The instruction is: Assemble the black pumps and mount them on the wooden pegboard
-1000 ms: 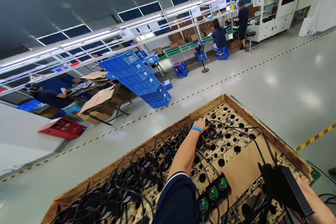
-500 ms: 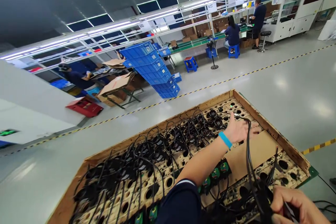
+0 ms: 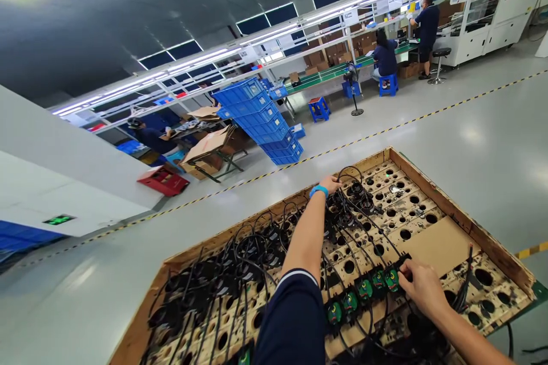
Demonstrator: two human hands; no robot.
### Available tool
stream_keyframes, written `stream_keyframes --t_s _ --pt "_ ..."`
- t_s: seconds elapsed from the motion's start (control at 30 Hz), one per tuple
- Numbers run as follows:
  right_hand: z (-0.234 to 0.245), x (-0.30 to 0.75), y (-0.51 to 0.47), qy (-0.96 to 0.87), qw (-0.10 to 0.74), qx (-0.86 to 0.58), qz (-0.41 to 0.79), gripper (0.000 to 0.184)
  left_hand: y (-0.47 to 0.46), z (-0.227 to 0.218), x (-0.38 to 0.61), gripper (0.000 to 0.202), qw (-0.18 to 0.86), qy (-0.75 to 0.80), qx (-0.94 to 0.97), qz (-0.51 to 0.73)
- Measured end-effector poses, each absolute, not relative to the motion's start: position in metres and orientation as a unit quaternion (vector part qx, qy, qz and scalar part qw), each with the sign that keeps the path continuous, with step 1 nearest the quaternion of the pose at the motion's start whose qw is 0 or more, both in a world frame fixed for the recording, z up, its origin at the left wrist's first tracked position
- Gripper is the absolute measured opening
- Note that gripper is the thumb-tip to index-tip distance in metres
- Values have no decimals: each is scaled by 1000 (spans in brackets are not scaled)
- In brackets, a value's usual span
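Note:
A wooden tray with a holed board [image 3: 415, 188] carries rows of black round parts joined to black cables. Near its far edge, my left hand [image 3: 330, 184], with a blue wristband, closes its fingertips on a looping black cable [image 3: 351, 167]. At the near right, my right hand [image 3: 422, 285] pinches the edge of a black housing with a green circuit board [image 3: 391, 280]. That housing is at the right end of a row of similar ones, such as the green-faced housing [image 3: 364, 290] beside it. Cables run from this row toward the black round parts [image 3: 355, 191].
A flat cardboard piece [image 3: 445, 248] and a bundle of cable ends [image 3: 464, 282] lie on the tray's right side. The wooden rim [image 3: 462, 214] surrounds the board. Beyond the floor stand stacked blue crates [image 3: 268, 120], a fan [image 3: 353, 88] and people at a long bench.
My left hand has moved left to the far rim, from spread to closed. My right hand has moved up and left, bringing a housing to the end of the row. The view has shifted.

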State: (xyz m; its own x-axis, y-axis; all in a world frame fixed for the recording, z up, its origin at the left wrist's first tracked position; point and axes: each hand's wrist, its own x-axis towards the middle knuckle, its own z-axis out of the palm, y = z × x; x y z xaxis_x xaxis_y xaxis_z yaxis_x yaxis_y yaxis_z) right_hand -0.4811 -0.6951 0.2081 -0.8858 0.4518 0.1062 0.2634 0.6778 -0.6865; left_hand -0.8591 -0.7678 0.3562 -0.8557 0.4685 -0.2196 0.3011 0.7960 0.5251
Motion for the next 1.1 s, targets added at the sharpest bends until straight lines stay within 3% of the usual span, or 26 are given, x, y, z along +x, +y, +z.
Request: stream_keyframes --t_s 0.23,0.43,0.6,0.77,0.93,1.03,1.1 --pt "177 -491 -687 -937 102 -218 255 15 -734 305 -872 58 147 946 285 47" --pt "165 -491 -683 -943 118 -208 232 14 -740 298 -887 53 152 942 289 -72" --pt "162 -485 -684 -941 152 -199 229 16 -737 292 -879 61 131 943 281 -120" --pt "169 -471 -685 -931 185 -177 261 14 -717 300 -874 50 119 940 296 -116" --pt "178 -451 -689 -917 183 -151 319 21 -726 320 -845 48 36 949 304 -72" --pt "179 -443 -685 -920 174 -124 328 27 -755 309 -774 45 -25 928 370 43" --pt "179 -440 -677 -924 170 -107 325 33 -779 288 -712 42 -4 883 452 129"
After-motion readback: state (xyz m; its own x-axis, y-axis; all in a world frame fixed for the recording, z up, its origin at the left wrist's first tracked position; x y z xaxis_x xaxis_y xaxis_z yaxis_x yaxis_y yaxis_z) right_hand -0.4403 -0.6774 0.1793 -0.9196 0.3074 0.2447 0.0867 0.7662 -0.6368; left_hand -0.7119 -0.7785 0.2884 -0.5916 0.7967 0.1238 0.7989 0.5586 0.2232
